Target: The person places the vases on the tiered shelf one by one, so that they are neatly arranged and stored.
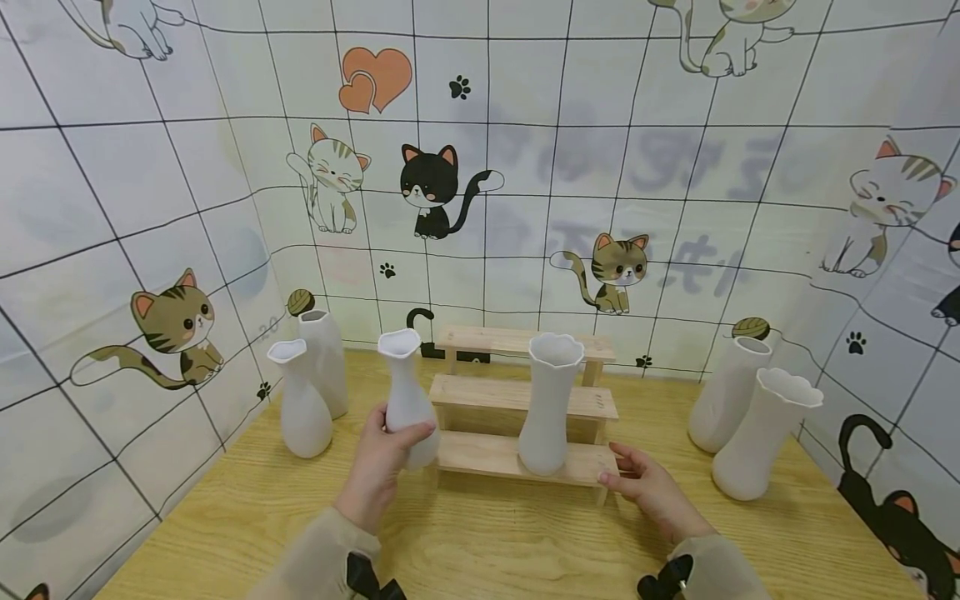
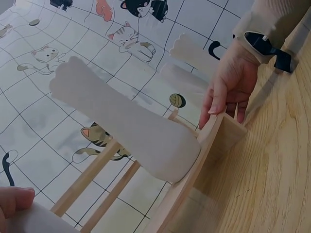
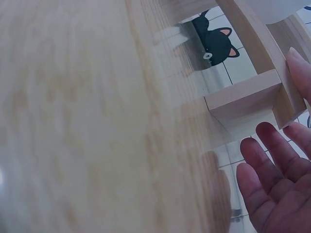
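My left hand (image 1: 377, 468) grips a slim white vase (image 1: 405, 390) with a flared rim, thumb across its front, at the left end of a three-step wooden display stand (image 1: 480, 452). Whether this vase's base touches anything is hard to tell. On the stand's lowest step, right of its middle, a taller white vase (image 1: 551, 408) with a scalloped rim stands upright. With thumb and index finger, my right hand (image 1: 651, 490) pinches the right end of that step; in the right wrist view its other fingers (image 3: 255, 187) hang loosely curled below.
Two white vases, one bulbous (image 1: 306, 417) and one taller (image 1: 324, 362), stand at the left by the wall. At the right are a smooth vase (image 1: 727, 396) and a scalloped vase (image 1: 761, 442). A cat-printed cloth (image 1: 517, 167) surrounds the wooden table (image 1: 480, 542).
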The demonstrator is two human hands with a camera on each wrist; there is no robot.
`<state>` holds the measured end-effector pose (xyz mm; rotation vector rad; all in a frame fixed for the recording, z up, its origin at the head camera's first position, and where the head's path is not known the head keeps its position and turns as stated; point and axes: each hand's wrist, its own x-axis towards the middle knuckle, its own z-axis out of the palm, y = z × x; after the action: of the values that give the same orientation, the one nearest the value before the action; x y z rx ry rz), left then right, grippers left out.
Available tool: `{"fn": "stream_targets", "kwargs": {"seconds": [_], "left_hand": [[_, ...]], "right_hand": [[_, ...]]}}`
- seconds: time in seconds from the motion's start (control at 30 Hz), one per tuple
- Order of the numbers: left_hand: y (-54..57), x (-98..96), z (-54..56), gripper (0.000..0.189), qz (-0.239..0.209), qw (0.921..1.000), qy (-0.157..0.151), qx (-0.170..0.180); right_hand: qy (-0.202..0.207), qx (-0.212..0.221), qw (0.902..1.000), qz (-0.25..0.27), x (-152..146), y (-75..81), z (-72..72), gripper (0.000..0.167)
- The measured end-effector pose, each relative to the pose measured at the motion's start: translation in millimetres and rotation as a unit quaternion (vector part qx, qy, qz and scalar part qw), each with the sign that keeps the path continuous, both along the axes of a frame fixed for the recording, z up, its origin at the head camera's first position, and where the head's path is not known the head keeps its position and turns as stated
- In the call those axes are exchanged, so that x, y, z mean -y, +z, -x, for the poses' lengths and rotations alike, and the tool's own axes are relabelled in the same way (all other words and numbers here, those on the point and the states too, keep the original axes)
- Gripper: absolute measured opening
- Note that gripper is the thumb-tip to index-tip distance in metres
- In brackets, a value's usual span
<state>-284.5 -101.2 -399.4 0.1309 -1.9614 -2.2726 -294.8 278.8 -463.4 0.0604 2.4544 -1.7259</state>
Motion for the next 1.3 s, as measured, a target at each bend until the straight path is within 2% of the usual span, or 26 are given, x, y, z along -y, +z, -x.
{"fn": "stream_targets", "kwargs": {"seconds": [0.5, 0.77, 1.07, 1.3], "left_hand": [[4.1, -30.4, 4.8, 0.074, 0.008, 0.9995, -0.032, -0.004], [5.1, -45.2, 8.1, 0.071, -0.005, 0.9985, -0.051, -0.020], [3.9, -56.8, 12.8, 0.071, 0.018, 0.9988, -0.044, -0.015], [4.4, -64.4, 13.3, 0.072, 0.011, 0.9977, -0.066, -0.015]], "right_hand": [[-0.005, 0.000, 1.0000, 0.004, 0, -0.6, -0.8, 0.082], [0.002, -0.006, 1.0000, 0.005, 0, -0.5, -1.0, 0.078], [-0.003, -0.012, 0.9999, -0.001, 1, 1.2, -3.1, 0.077], [0.001, -0.018, 0.9998, -0.001, 2, 1.5, -3.6, 0.078]]}}
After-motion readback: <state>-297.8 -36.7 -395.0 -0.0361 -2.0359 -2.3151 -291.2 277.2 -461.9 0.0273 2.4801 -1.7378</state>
